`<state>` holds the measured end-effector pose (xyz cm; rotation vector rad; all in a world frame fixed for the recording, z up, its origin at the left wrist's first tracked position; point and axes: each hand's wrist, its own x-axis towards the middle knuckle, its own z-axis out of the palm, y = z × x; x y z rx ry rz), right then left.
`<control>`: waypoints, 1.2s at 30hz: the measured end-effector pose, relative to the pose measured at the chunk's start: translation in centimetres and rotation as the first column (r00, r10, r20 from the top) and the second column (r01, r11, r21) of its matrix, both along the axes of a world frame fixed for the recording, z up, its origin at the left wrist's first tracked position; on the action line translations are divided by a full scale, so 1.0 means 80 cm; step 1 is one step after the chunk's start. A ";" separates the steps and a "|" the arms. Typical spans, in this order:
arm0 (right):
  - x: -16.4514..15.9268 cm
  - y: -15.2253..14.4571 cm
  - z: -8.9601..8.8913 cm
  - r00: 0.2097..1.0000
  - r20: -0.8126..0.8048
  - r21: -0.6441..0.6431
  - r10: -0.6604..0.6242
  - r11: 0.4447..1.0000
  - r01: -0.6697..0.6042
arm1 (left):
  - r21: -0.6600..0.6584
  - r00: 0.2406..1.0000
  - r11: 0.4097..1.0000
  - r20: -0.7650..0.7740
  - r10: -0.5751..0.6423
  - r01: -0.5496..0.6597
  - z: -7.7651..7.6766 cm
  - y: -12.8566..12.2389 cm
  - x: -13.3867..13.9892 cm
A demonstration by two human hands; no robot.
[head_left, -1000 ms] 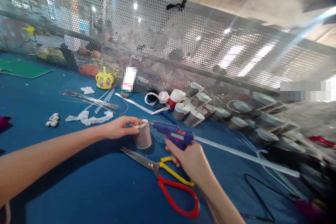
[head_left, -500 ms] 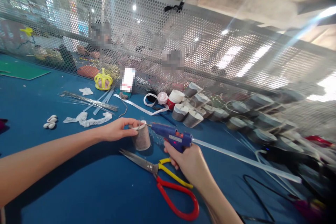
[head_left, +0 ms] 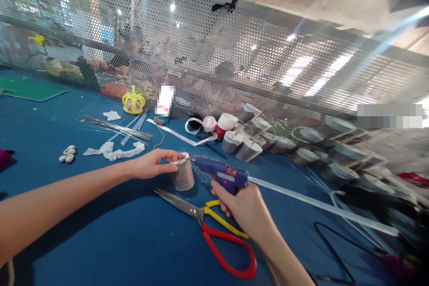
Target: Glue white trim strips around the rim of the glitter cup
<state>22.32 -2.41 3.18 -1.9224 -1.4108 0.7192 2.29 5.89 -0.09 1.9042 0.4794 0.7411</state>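
Holding the grey cup (head_left: 184, 179) mid-frame, upright on the blue table (head_left: 117, 237), with our left hand (head_left: 156, 164): thumb and fingers nearly closed, pinching its rim on the upper left side. Our right hand (head_left: 246, 203) is wrapped round the handle of the blue glue gun (head_left: 219, 173), right of centre; trigger side is hidden, so we can't tell if it's squeezed. Nozzle (head_left: 191, 159) is at the cup's right rim; contact or tiny gap, can't tell. To do this well, we'd keep the cup base flat, brace the right wrist, use light trigger pressure and turn the cup rather than chase it with the gun. Fingertips are close to the hot end, so we'd work away from them. We'd also mind the long glue stick (head_left: 318, 203) trailing to the lower right, which could lever the tip off line, and the scissors (head_left: 193, 210) lying parted just below the gun. Versus half a second ago: view has shifted a touch, most things sit slightly further right, the stick's far end more clearly so. Cup, both grips and nozzle position look unchanged relative to each other.
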 end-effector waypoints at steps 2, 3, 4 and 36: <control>-0.001 0.000 0.000 1.000 -0.003 0.012 -0.002 1.000 0.002 | 0.004 1.000 1.000 -0.005 0.006 -0.006 0.001 -0.001 0.000; -0.001 0.000 0.000 1.000 -0.010 0.012 -0.004 1.000 0.004 | 0.006 1.000 1.000 -0.005 0.005 -0.005 0.001 -0.001 0.000; -0.001 0.000 0.000 1.000 -0.018 0.010 -0.012 1.000 0.012 | 0.008 1.000 1.000 -0.003 0.004 -0.004 0.000 0.000 0.000; 0.000 0.001 0.004 1.000 -0.010 -0.027 -0.020 0.999 0.020 | -0.001 1.000 1.000 -0.011 0.005 -0.005 -0.003 0.001 -0.001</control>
